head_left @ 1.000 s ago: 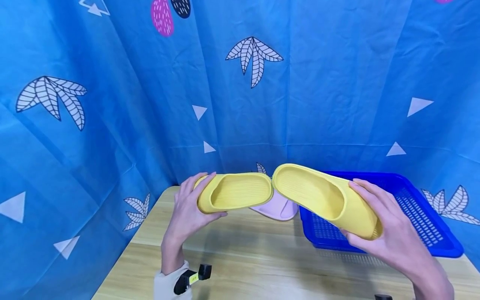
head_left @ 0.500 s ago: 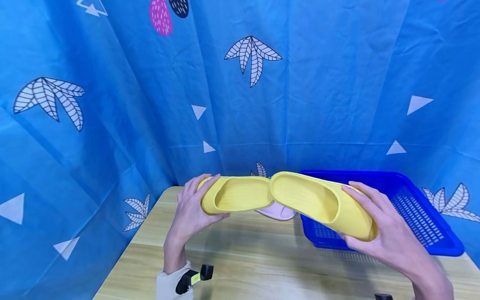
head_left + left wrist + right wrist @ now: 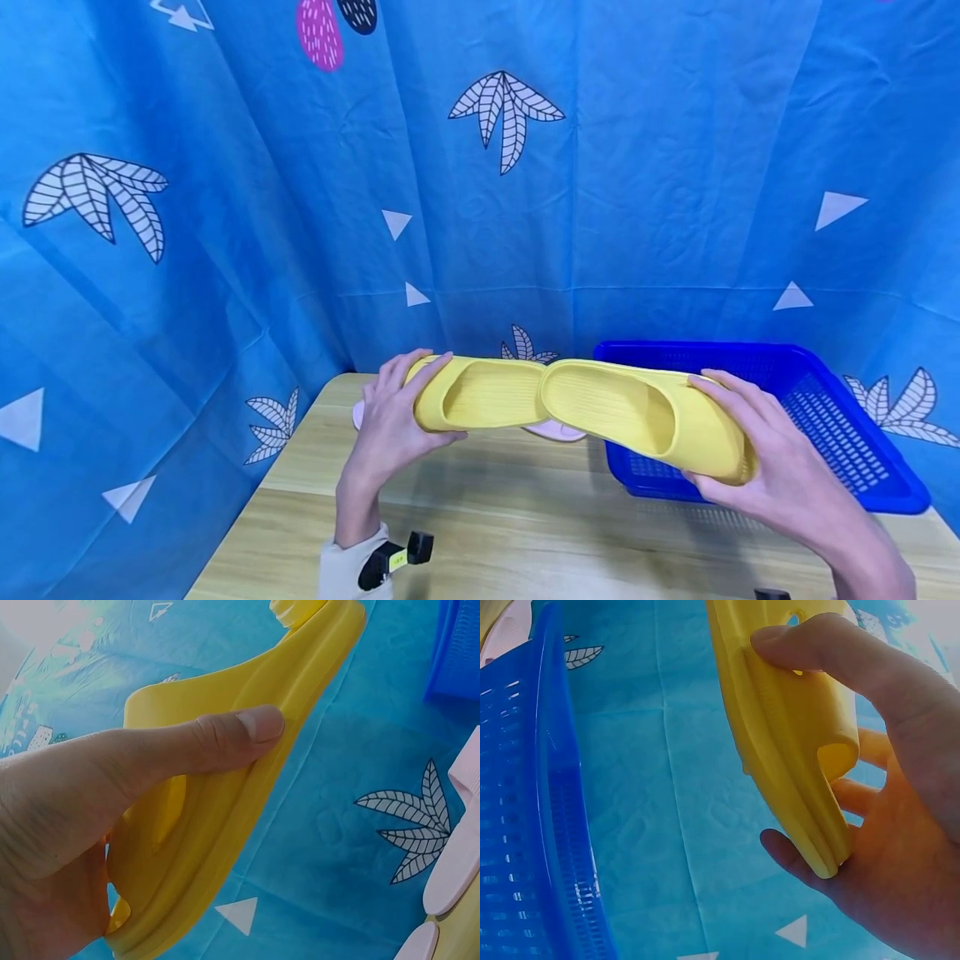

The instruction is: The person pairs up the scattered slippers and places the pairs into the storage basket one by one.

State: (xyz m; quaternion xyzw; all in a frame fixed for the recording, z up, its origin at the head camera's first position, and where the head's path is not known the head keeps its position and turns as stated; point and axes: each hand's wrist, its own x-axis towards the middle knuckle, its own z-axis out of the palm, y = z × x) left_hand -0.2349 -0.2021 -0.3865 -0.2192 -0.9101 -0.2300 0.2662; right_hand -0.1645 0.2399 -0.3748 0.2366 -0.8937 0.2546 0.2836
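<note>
My left hand (image 3: 390, 425) grips a yellow slipper (image 3: 491, 396) by its toe end, thumb along the side of the sole in the left wrist view. A second yellow slipper (image 3: 611, 404) is held by its toe end in my right hand (image 3: 772, 450). Both slippers are up above the table, heel ends meeting in the middle, with the right one's heel overlapping the left one's. Behind them, pale pink slippers (image 3: 457, 855) are mostly hidden in the head view; the left wrist view shows parts of them.
A blue plastic basket (image 3: 840, 433) with perforated walls stands at the right of the wooden table (image 3: 510, 533), partly behind my right hand. A blue patterned curtain (image 3: 480, 208) hangs behind and to the left of the table.
My left hand has moved a little to the right with its slipper. The right slipper's heel has dropped and levelled, so the heels now overlap. More pink shows behind my left hand.
</note>
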